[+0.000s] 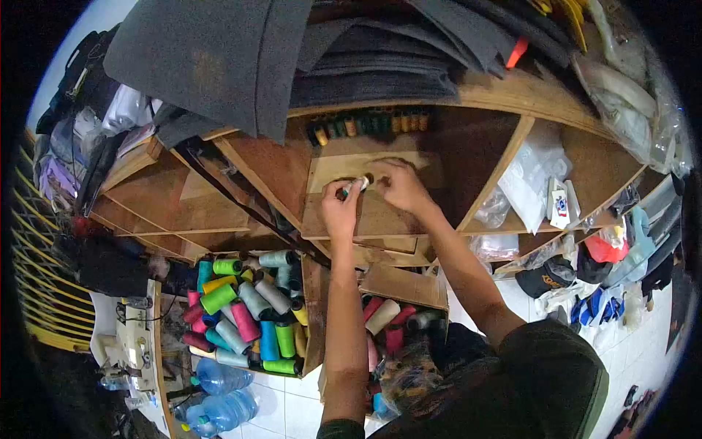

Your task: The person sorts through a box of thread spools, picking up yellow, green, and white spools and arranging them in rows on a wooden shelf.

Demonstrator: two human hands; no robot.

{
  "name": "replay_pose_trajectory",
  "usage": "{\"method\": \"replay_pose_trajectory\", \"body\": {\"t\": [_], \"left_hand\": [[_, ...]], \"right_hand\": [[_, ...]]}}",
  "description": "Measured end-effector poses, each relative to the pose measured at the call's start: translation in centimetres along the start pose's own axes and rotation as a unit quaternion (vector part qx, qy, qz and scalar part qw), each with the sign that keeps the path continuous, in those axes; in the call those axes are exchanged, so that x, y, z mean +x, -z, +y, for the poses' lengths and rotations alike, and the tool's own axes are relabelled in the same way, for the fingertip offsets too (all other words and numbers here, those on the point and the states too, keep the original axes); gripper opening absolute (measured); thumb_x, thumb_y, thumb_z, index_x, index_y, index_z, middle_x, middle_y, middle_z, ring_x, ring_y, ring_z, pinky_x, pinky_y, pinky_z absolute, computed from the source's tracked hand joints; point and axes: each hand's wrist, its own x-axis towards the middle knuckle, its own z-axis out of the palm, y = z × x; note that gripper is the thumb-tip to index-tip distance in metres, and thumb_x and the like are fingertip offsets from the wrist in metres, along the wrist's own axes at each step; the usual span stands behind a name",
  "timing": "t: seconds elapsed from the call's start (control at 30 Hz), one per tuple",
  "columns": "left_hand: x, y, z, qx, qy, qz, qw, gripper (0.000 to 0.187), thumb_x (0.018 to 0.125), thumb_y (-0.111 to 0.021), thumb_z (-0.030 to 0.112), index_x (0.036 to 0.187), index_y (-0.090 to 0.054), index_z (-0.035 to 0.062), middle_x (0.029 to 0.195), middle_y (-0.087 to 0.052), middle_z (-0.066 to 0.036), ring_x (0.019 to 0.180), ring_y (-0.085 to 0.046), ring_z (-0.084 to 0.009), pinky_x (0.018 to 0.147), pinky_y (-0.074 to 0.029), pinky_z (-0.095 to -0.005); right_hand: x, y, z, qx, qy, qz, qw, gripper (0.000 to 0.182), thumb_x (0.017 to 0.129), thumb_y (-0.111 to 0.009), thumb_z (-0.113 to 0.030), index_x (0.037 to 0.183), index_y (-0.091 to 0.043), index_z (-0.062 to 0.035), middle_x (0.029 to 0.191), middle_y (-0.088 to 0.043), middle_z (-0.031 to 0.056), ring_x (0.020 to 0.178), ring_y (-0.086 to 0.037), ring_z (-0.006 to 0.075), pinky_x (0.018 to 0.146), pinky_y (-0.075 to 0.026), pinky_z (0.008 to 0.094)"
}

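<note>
Both of my hands reach into a wooden shelf compartment (316, 219). My left hand (340, 208) is closed in a pinch around a small thread spool (363, 183) with a pale end; a bit of green shows between the fingers. Close beside it, my right hand (401, 184) has its fingers bent together near a small dark round spot. Whether the right fingers hold a thread end or another small thing is too fine to make out. Behind the hands, a row of small thread spools (350, 126), dark green and golden yellow, stands at the back of the compartment.
Dark grey fabric (197, 58) hangs over the shelf's top edge at left. Below stands a box (313, 322) full of coloured thread cones (247, 322). A second carton (406, 285) holds more cones. Plastic bags (523, 179) fill the right compartment. Large water bottles (223, 411) lie on the floor.
</note>
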Motion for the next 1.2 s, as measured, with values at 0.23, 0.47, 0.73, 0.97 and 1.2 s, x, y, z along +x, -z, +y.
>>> {"method": "replay_pose_trajectory", "body": {"t": [0.23,0.47,0.73,0.97,1.2], "left_hand": [[-0.5,0.3,1.7,-0.044,0.021,-0.01,0.999,0.032,0.085,-0.068,0.026,0.096,-0.063,-0.0049,0.082,-0.066,-0.013,0.079,-0.062,-0.0183,0.072,-0.048,-0.0293],[0.2,-0.3,-0.7,-0.112,0.025,-0.087,0.99,0.026,0.09,-0.058,0.011,0.11,-0.057,-0.0049,0.1,-0.061,-0.01,0.083,-0.061,-0.0156,0.078,-0.05,-0.0275],[0.2,-0.6,-1.8,-0.228,0.03,-0.063,0.971,0.021,0.089,-0.046,-0.004,0.108,-0.053,-0.0078,0.094,-0.059,-0.013,0.086,-0.064,-0.0222,0.077,-0.054,-0.0318],[0.3,-0.3,-0.7,-0.229,0.057,-0.047,0.971,0.02,0.09,-0.045,-0.004,0.109,-0.05,-0.007,0.093,-0.059,-0.013,0.085,-0.064,-0.0214,0.076,-0.055,-0.0329],[0.5,-0.8,-2.2,-0.248,0.039,-0.056,0.966,0.021,0.091,-0.043,-0.004,0.112,-0.049,-0.0043,0.092,-0.058,-0.012,0.083,-0.062,-0.0209,0.078,-0.055,-0.0332]], "right_hand": [[-0.5,-1.2,-0.5,-0.132,0.077,-0.044,0.987,0.034,0.077,-0.066,-0.012,0.108,-0.062,-0.0004,0.103,-0.063,0.019,0.095,-0.06,0.0351,0.083,-0.048,0.0414],[-0.3,-0.8,1.5,0.097,-0.138,0.015,0.986,0.034,0.086,-0.064,-0.023,0.108,-0.06,0.0029,0.097,-0.067,0.0175,0.088,-0.066,0.0269,0.078,-0.05,0.0349],[8.7,-6.6,2.2,0.057,-0.08,0.128,0.987,0.037,0.079,-0.072,-0.027,0.098,-0.066,0.0037,0.089,-0.068,0.019,0.082,-0.067,0.0295,0.073,-0.052,0.0355],[13.1,-10.9,3.4,-0.133,-0.174,0.115,0.969,0.038,0.081,-0.066,-0.037,0.08,-0.07,0.0004,0.079,-0.065,0.0235,0.076,-0.065,0.0381,0.065,-0.052,0.0436],[14.0,-12.4,4.6,-0.196,-0.118,0.134,0.964,0.038,0.08,-0.065,-0.036,0.075,-0.07,0.0012,0.073,-0.065,0.0235,0.07,-0.066,0.0378,0.062,-0.053,0.0458]]}}
